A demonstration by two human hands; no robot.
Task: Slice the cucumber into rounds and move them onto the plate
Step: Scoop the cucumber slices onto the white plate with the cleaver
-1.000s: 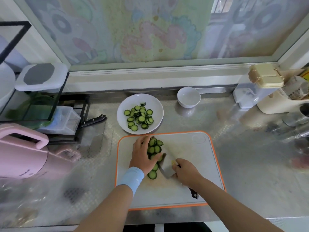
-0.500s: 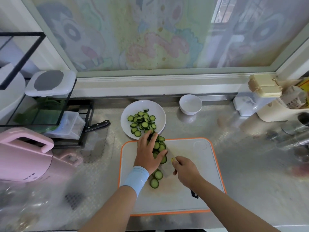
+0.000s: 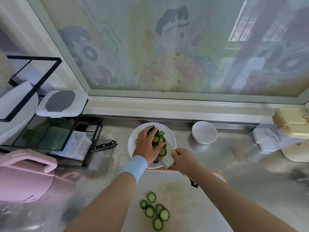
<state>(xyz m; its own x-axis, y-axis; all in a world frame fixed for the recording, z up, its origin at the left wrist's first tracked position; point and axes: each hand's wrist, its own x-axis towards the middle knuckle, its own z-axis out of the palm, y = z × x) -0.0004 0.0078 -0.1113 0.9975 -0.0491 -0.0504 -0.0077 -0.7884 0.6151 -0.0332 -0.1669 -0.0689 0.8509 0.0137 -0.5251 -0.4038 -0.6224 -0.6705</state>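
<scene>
L hand (image 3: 147,143) lay open, fingers flat on rounds (image 3: 158,139) — prob. pinning them to knife (image 3: 165,160) gripped by R hand (image 3: 183,159) over plate (image 3: 173,138).

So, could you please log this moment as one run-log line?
stage: transfer | left hand: touches slices on plate | right hand: grips knife | cutting board: loose rounds
</scene>
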